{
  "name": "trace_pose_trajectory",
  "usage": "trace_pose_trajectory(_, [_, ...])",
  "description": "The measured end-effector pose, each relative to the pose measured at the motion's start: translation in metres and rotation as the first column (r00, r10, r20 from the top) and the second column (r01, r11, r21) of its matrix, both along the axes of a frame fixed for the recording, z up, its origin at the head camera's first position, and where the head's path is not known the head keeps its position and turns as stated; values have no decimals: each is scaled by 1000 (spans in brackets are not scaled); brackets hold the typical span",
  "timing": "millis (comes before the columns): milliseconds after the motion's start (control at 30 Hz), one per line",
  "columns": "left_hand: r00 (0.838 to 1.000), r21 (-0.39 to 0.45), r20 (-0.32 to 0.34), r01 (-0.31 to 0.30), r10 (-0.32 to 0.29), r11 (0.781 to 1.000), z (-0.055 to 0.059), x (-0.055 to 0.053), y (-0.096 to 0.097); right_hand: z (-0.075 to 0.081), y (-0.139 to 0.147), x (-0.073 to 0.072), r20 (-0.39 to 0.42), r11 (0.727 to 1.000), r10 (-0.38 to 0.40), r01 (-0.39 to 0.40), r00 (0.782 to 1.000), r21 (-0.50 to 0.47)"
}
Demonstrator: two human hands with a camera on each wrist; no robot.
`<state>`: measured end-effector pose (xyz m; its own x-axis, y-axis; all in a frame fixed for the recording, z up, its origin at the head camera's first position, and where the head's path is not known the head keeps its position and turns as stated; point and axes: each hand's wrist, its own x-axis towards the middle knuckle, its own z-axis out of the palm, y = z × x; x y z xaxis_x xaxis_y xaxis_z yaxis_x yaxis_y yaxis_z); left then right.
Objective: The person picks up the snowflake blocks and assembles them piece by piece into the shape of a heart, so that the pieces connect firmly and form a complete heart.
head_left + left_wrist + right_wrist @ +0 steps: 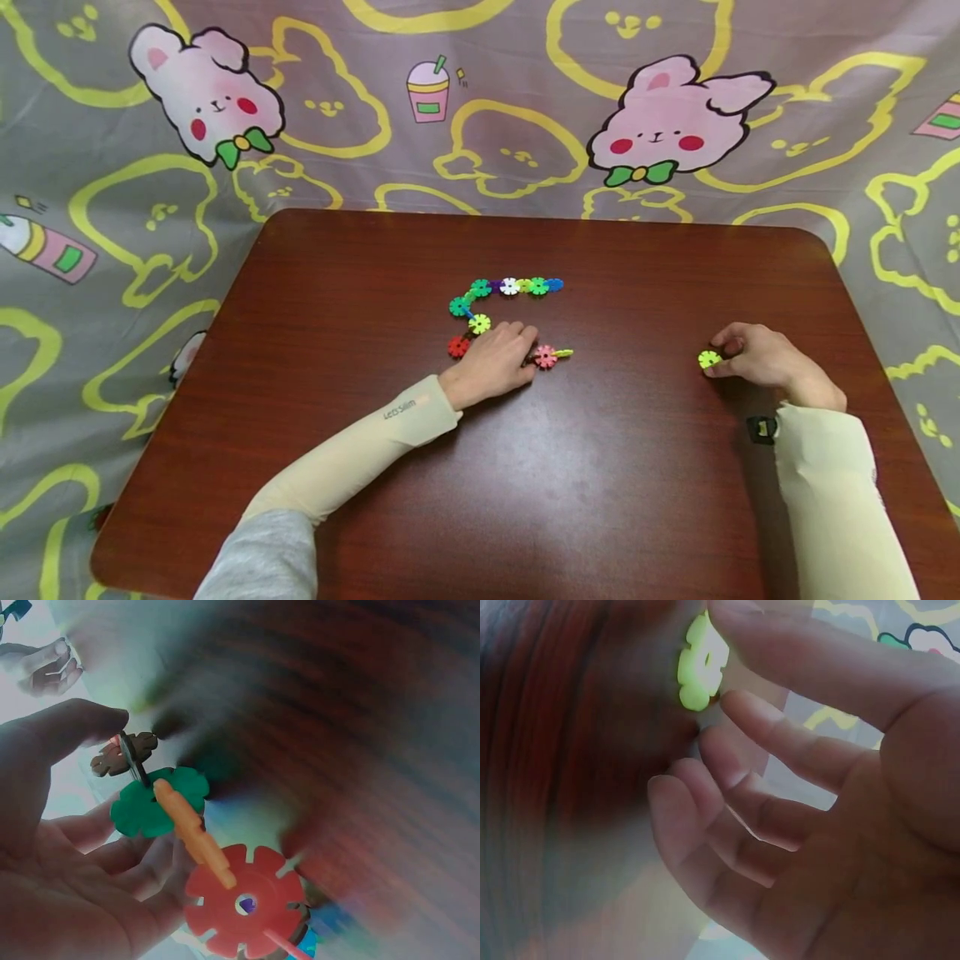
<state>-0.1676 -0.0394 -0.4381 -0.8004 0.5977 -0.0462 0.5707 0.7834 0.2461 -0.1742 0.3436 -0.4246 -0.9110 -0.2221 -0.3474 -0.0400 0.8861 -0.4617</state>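
Note:
A winding chain of slotted plastic flower discs (510,287) lies on the table, in green, white, purple, blue, red and pink. My left hand (497,354) is over its lower stretch and grips it. In the left wrist view the thumb is at a dark disc, with the fingers behind a green disc (160,802); an orange disc (191,829) and a red disc (244,900) follow. Beyond that hand, a pink disc (546,357) and a yellow disc (565,354) form the chain's end. Off to the right, my right hand (757,358) pinches a loose yellow-green disc (708,360) between thumb and index finger.
The brown wooden table (600,467) has rounded corners. A cartoon-print cloth (495,158) hangs behind it and at both sides. A small black device (762,429) is at the right wrist.

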Motion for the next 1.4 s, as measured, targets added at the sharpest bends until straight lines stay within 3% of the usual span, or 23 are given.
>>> trace_pose_trajectory(367, [1000,-4,2,-12,12,1000,0,1,1,-1,-4,-2,11,1000,-21,21,1000,1])
trace_pose_trajectory(633, [1000,-2,2,-10,10,1000,-1,0,5,-4,-11,-1,28,997,-54,55,998,-59])
trace_pose_trajectory(867, [1000,1,4,-2,2,1000,-1,0,7,-5,-17,-4,-66,999,-37,36,997,-17])
trace_pose_trajectory(1133, [1000,5,7,-4,4,1000,-1,0,9,-2,-27,-6,7,1000,-22,22,1000,19])
trace_pose_trajectory(1300, [1000,5,13,-5,5,1000,-2,0,10,-2,-39,-4,17,997,-50,51,999,-60])
trace_pose_trajectory(1400, [1000,1,12,-1,1,1000,-2,0,10,-5,-51,-3,43,979,-77,83,996,-188])
